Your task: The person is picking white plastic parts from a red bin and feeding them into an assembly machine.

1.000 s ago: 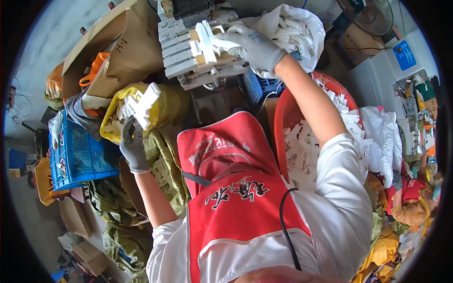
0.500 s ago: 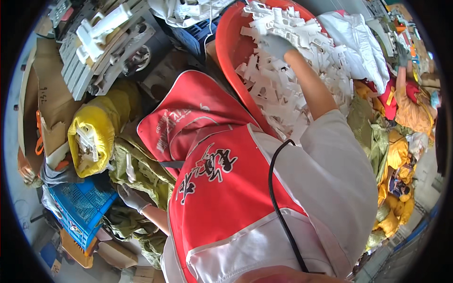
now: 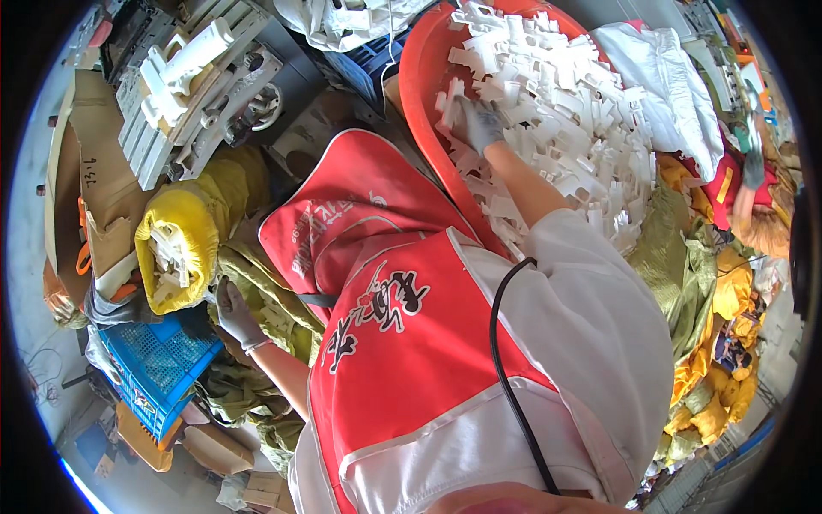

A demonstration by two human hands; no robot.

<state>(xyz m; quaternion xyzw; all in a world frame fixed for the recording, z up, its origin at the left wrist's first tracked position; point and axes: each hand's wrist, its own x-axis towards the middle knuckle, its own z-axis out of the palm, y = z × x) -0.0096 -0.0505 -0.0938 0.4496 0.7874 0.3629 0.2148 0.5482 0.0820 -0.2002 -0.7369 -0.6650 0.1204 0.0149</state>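
My right hand (image 3: 481,125), in a grey glove, is inside the large red tub (image 3: 417,94), among heaped white plastic parts (image 3: 569,111). Its fingers are closed on a white plastic part (image 3: 450,96) near the tub's left wall; the fingertips are partly hidden. To the left, my gloved left hand (image 3: 236,317) is raised over an olive-green woven sack (image 3: 278,300) with some white parts in it. That hand's fingers are extended, and I see nothing held. Close beside it is the mouth of a yellow sack (image 3: 208,257) holding similar white parts.
A blue plastic crate (image 3: 158,364) sits below the yellow sack. Up left, a white molded part (image 3: 184,68) lies on a grey slatted stand (image 3: 137,141) beside cardboard (image 3: 103,180). A white sack (image 3: 668,86) leans at the tub's right. A co-worker's gloved hand (image 3: 753,167) shows far right.
My right hand has moved left and down within the tub, to the heap's edge. My left hand has risen toward the yellow sack. The white piece seen above it earlier is gone from there.
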